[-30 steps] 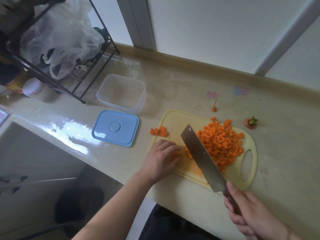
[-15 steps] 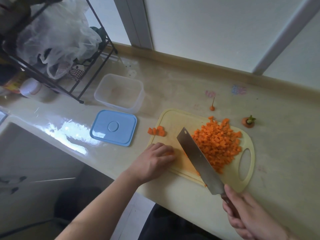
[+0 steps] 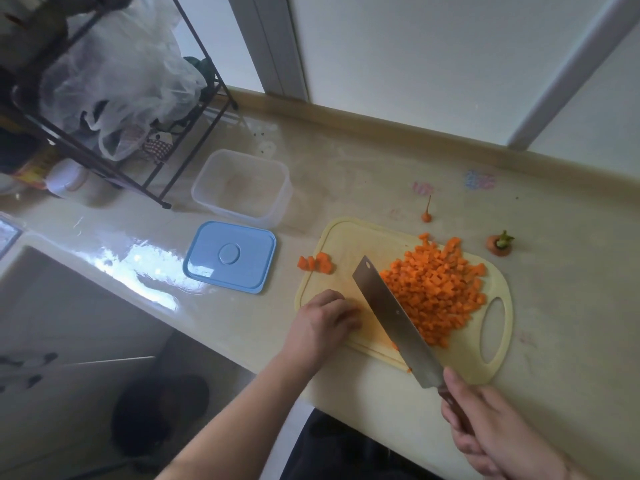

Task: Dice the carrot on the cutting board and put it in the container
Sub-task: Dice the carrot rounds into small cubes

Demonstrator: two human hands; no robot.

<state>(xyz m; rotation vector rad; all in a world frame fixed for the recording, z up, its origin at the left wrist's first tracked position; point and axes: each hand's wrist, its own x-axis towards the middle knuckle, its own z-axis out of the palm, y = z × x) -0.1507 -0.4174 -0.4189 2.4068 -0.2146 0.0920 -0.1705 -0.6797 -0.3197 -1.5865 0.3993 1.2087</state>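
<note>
On the board point(image 3: 341, 244) — right hand point(image 3: 498, 434) grips knife point(image 3: 394, 320) beside the dice point(image 3: 436, 292); left hand point(image 3: 322, 323), fingers curled, presses down — whatever it holds is hidden.

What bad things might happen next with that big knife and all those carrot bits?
1. The left hand has its fingers curled right beside the knife blade on the cutting board, so a slip might nick a finger.
2. A few carrot pieces sit at the board's left edge, partly off it; they may get left behind or knocked away.
3. The diced carrot pile is heaped, and the container stands apart from the board, so bits might spill on the way.
</note>
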